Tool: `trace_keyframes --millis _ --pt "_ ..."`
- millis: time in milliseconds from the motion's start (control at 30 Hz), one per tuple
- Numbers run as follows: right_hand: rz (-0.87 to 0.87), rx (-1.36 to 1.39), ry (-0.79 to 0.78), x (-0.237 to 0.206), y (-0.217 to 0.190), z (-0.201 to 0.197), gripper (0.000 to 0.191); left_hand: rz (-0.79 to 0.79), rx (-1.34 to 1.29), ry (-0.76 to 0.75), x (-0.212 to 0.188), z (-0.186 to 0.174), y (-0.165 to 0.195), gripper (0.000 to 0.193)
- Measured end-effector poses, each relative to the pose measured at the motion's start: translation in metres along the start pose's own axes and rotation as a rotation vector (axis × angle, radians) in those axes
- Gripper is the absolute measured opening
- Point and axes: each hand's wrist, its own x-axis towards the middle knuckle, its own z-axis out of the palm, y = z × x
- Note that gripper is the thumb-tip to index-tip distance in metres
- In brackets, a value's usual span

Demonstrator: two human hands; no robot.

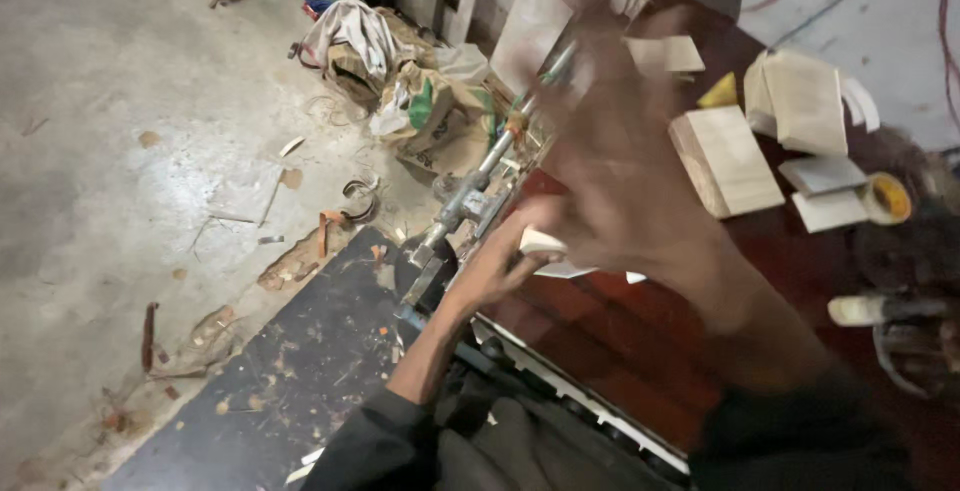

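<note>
My left hand [497, 259] reaches in from the lower left in a dark sleeve and pinches a small pale piece [541, 242] at the near edge of a reddish-brown workbench [600, 331]. Just left of it a metal clamp with a long screw rod [470, 194] runs diagonally along the bench edge. My right hand [625, 156] hovers above the bench, heavily blurred, fingers spread, with nothing seen in it. It covers part of the bench top and the rod's far end.
Pale wooden blocks [725, 159] and thin offcuts [825, 191] lie on the bench, with a yellowish tape roll [886, 199]. Crumpled sacks [400, 81] sit on the concrete floor [110, 181] among wood scraps. A black mat [280, 381] lies below.
</note>
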Motion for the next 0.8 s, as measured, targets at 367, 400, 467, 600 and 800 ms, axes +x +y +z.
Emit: trace_keyframes --millis 367,400,467,600,800 --pt "0.072 0.094 -0.273 -0.091 0.012 0.051 0.075 0.110 -0.519 0.075 0.000 0.010 -0.029 0.067" --pt "0.151 0.090 -0.362 -0.098 0.014 0.059 0.067 0.071 -0.807 0.109 0.004 0.011 -0.029 0.079" --pt "0.176 0.059 -0.387 -0.110 0.020 0.065 0.054 0.036 -0.952 0.136 0.016 0.014 -0.028 0.100" --pt "0.068 -0.027 -0.276 -0.107 0.016 0.077 0.037 0.067 -0.503 0.098 0.037 0.011 -0.003 0.117" --pt "0.070 -0.040 -0.218 -0.101 0.019 0.071 0.039 0.112 -0.360 0.087 0.053 0.001 0.011 0.116"
